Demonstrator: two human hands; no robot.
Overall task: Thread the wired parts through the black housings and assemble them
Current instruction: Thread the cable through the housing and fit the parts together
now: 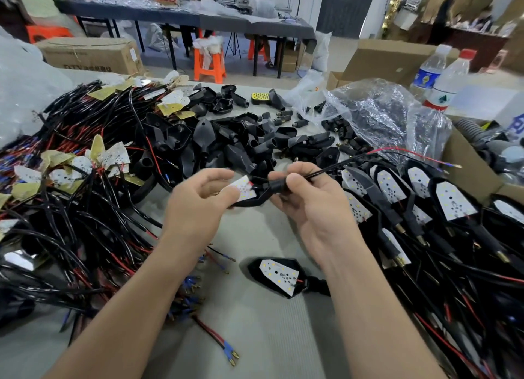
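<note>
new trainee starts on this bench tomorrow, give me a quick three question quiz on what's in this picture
1. True or false: the left hand pinches the white board of the piece being assembled.
2. The right hand grips the black housing. Where does the cable leaving it run?
A) up and to the right
B) straight down onto the table
C) under the left forearm
3. Fill in: the finished unit lying between the forearms has its white side facing ___.

Key: 1 true; 2 A; 3 up.
</note>
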